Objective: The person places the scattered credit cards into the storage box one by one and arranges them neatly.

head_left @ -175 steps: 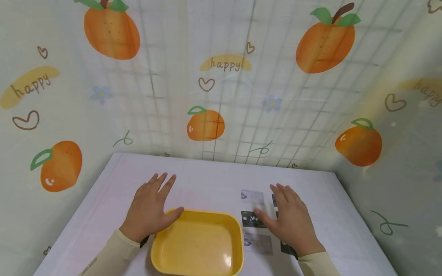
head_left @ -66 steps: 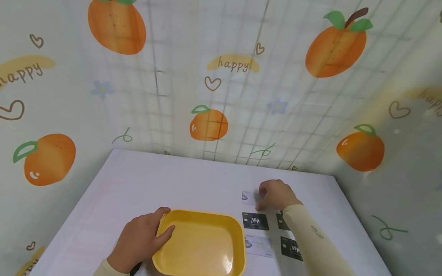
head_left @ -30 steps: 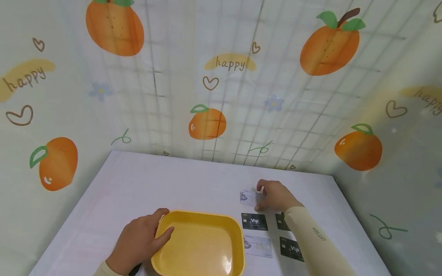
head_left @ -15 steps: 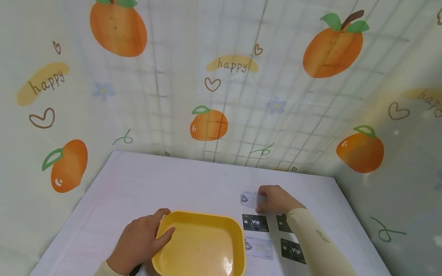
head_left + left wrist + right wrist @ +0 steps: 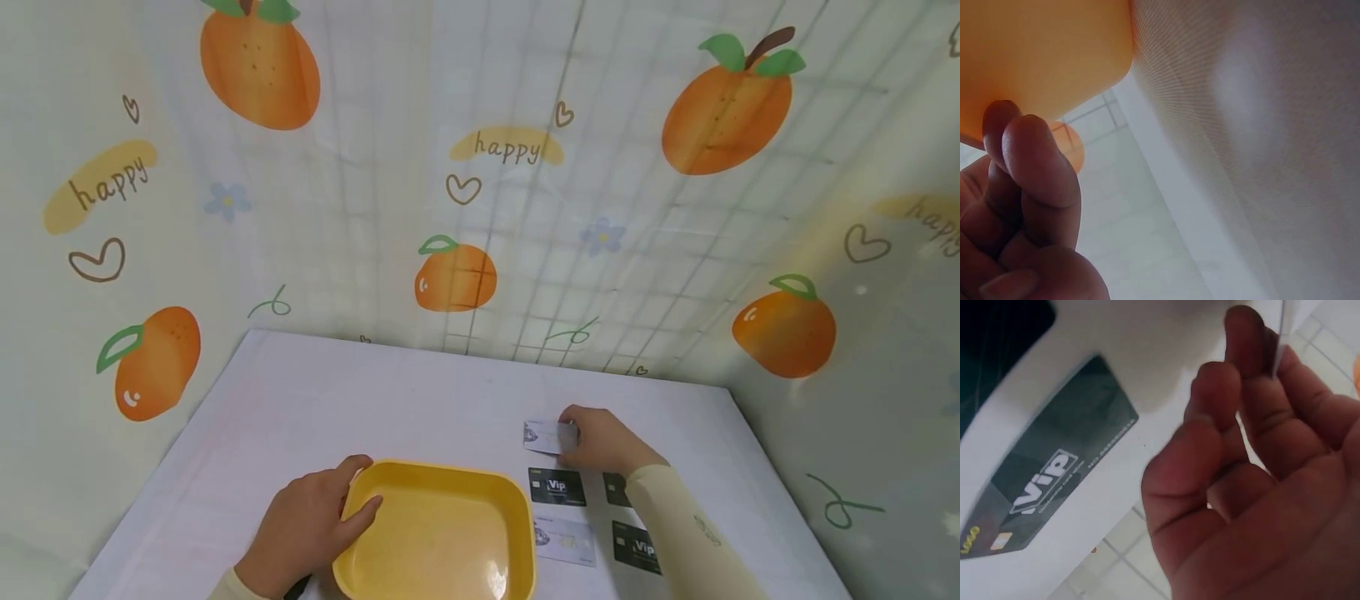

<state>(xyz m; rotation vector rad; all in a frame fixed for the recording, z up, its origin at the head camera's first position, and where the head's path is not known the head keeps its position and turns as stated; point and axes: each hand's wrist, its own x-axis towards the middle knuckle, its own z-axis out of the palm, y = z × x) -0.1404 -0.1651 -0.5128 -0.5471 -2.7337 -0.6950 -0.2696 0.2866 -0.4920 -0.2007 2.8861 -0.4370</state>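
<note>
A yellow tray (image 5: 442, 472) sits at the near middle of the white table (image 5: 375, 392). My left hand (image 5: 322, 512) grips its left rim, thumb inside, fingers curled under it. In the left wrist view the tray (image 5: 1041, 56) fills the top left above my curled fingers (image 5: 1035, 181). My right hand (image 5: 592, 437) pinches a silver card (image 5: 542, 436) by its right end, beyond the tray's far right corner. In the right wrist view the card's thin edge (image 5: 1280, 337) shows between the fingertips of my right hand (image 5: 1254, 487).
Right of the tray lie a black VIP card (image 5: 557, 487), a silver card (image 5: 566, 540) and another black VIP card (image 5: 637, 547); a third black card (image 5: 615, 490) is half hidden by my sleeve. Orange-print sheets wall in the table's back and sides.
Both hands lay flat at first. My left hand then took the tray's rim and my right reached to the far silver card and pinched it. In the last second, hardly any movement.
</note>
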